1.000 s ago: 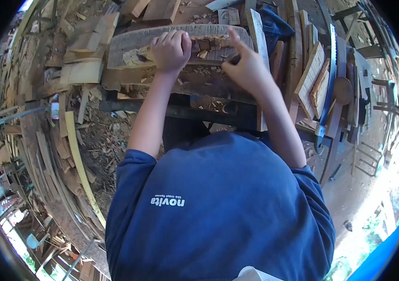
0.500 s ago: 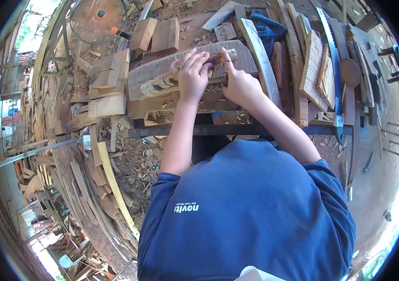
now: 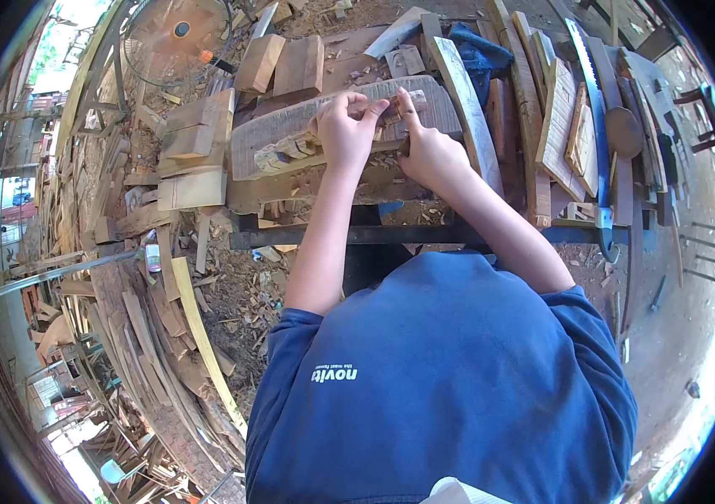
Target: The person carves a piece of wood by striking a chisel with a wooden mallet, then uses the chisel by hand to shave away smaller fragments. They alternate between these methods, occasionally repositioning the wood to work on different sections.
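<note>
A long carved wooden piece (image 3: pixel 290 151) with notches lies on a thick grey board (image 3: pixel 248 134) on the workbench. My left hand (image 3: pixel 347 130) is over the middle of the carved piece, its fingers curled and the thumb and fingertips close together near its upper part. What they pinch is too small to make out. At the right end of the piece, my right hand (image 3: pixel 431 151) presses with the index finger stretched forward and the thumb below, holding the piece against the board.
Wood blocks (image 3: pixel 297 65) stand behind the board, with more at the left (image 3: pixel 193 134). To the right are planks (image 3: pixel 559 126), a blue-edged saw (image 3: pixel 597 109) and a blue cloth (image 3: pixel 479 55). A round fan (image 3: pixel 177 42) is at the upper left.
The fingers of my left hand have curled in and its thumb has moved up and right, toward my right index finger. My right hand has hardly moved.
</note>
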`<state>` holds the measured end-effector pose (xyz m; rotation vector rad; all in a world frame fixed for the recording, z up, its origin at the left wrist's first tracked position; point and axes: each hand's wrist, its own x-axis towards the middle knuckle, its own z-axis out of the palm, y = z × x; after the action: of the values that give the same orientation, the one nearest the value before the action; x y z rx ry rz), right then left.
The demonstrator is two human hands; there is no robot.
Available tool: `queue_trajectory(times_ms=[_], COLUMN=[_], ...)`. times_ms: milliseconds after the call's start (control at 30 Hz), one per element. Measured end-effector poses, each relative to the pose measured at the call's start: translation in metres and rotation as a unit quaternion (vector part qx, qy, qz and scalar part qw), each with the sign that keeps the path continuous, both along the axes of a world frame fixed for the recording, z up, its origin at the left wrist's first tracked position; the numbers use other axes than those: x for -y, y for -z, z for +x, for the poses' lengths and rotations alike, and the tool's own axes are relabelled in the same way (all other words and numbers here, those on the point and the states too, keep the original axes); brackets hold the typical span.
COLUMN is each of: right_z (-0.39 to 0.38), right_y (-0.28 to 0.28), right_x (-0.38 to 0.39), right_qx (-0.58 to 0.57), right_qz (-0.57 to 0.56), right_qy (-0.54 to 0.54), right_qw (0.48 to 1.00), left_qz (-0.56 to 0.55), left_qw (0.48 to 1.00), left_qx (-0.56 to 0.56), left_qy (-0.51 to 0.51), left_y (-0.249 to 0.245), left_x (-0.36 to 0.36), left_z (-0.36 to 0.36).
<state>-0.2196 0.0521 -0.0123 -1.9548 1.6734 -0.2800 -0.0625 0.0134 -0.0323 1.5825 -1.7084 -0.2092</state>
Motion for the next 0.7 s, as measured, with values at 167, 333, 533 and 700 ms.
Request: queue_trajectory(times_ms=[167, 333, 533, 700], right_z=[-0.001, -0.002, -0.001, 0.0], right_y=[0.002, 0.001, -0.002, 0.008], right_x=[0.0, 0.0, -0.002, 0.001], right_qx=[-0.006, 0.001, -0.018, -0.002], right_qz=[0.006, 0.003, 0.005, -0.005], right_qy=[-0.009, -0.006, -0.009, -0.003], right_qw=[1.0, 1.0, 1.0, 1.0], left_qz=[0.065, 0.09, 0.131, 0.108], left_qw=[0.997, 0.995, 0.988, 0.988], left_qx=[-0.035, 0.015, 0.036, -0.111], left_qy=[-0.024, -0.041, -0.07, 0.01], left_y=[0.003, -0.003, -0.004, -0.001], left_x=[0.01, 0.015, 0.017, 0.011], left_z=[-0.001, -0.001, -0.004, 0.015])
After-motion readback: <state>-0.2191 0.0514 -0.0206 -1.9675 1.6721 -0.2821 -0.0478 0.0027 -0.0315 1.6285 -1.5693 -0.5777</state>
